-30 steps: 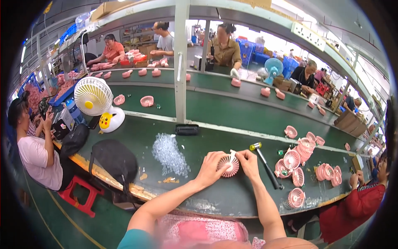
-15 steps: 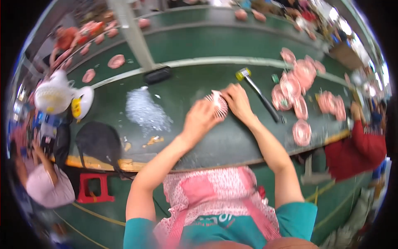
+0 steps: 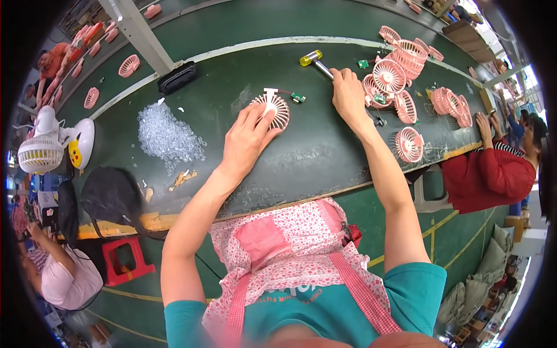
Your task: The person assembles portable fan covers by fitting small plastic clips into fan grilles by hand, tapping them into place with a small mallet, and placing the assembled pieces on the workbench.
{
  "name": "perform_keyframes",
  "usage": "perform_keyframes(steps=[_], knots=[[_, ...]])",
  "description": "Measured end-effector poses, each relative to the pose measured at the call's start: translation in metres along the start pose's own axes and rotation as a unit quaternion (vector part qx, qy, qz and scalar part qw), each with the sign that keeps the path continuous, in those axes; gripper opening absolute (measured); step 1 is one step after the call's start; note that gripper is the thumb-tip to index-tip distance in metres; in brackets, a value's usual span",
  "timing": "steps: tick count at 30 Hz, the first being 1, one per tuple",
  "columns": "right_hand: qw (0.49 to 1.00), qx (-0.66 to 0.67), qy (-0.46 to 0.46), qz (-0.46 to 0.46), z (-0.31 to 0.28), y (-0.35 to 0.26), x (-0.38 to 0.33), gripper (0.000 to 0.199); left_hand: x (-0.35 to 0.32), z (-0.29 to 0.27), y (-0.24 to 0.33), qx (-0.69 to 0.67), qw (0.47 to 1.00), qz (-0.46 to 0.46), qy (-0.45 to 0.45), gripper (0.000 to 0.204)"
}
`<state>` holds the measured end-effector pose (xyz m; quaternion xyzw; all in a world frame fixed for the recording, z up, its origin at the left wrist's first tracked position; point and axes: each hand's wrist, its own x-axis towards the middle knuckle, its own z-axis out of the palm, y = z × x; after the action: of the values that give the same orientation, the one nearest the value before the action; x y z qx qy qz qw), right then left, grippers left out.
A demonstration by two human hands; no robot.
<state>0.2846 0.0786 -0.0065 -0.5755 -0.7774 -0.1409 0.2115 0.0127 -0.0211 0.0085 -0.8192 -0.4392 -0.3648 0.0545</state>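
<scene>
My left hand [image 3: 248,139] rests on a round pink fan grille [image 3: 279,111], its fingers bent over the near left side and holding it against the table. From the part's far edge a thin wire leads to a small green circuit board [image 3: 297,98] lying beside it. My right hand [image 3: 350,100] is closed around the handle of a hammer [image 3: 322,68], whose yellow-faced head [image 3: 311,58] points away to the left. Most of the dark grip is hidden under the hand. The hammer lies low, at or near the table top.
Several pink fan housings [image 3: 409,59] are piled to the right. A heap of clear small plastic pieces [image 3: 165,136] lies left, near a black case [image 3: 177,78] and a black bag [image 3: 110,194]. A white fan [image 3: 43,148] stands far left. A person in red [image 3: 490,174] sits at the right.
My right hand has left the fan grille and moved right onto the hammer handle. My left hand keeps the grille, now lower on the table, with the wired circuit board showing beside it. The view has shifted.
</scene>
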Motion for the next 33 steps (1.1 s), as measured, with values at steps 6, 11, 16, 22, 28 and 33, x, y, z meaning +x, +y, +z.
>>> perform_keyframes(steps=[6, 11, 16, 22, 28, 33], knots=[[0.946, 0.323, -0.032, -0.026, -0.063, -0.042, 0.016, 0.029, -0.004, -0.005, -0.004, -0.015, 1.0, -0.018, -0.005, 0.041], [0.939, 0.326, 0.006, -0.112, -0.074, -0.069, -0.005, 0.03, -0.003, 0.001, -0.003, -0.007, 1.0, -0.007, 0.005, 0.043], [0.961, 0.255, -0.105, 0.01, -0.059, -0.069, 0.005, 0.028, -0.004, -0.005, -0.02, -0.05, 0.998, -0.012, 0.021, 0.034], [0.964, 0.253, 0.026, -0.077, -0.037, -0.051, 0.025, 0.029, 0.003, -0.063, -0.089, 0.142, 0.976, -0.138, 0.094, 0.009], [0.936, 0.279, -0.096, -0.192, -0.015, -0.076, 0.039, 0.024, -0.034, -0.069, -0.125, 0.211, 0.937, -0.277, -0.026, 0.009], [0.931, 0.318, -0.124, -0.129, -0.005, -0.095, 0.038, 0.017, -0.034, -0.067, -0.123, 0.258, 0.925, -0.278, -0.01, 0.003]])
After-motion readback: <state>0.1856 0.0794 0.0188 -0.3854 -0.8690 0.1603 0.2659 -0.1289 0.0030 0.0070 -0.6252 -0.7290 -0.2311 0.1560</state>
